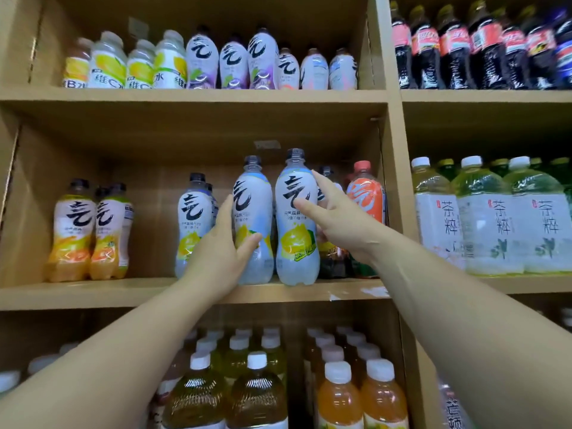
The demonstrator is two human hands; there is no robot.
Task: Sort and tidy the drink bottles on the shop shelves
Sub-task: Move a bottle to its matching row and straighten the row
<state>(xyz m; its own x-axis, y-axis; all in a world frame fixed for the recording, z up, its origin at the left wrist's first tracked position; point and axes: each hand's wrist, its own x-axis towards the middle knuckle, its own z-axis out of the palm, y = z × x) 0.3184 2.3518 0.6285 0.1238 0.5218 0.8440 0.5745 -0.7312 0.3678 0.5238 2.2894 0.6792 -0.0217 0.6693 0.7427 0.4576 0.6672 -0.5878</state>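
Note:
On the middle shelf stand two tall white lemon drink bottles with dark caps. My left hand grips the left lemon bottle low on its body, thumb across the front and fingers round its left side. My right hand holds the right lemon bottle from the right, with the thumb on the front label and the fingers up along its far side. Both bottles stand upright at the shelf's front edge. A shorter lemon bottle stands just left of my left hand.
Two orange-flavour bottles stand at the shelf's left, and an orange-label bottle and dark bottles sit behind my right hand. Mixed bottles line the top shelf, with cola upper right, tea bottles at right and juice bottles below.

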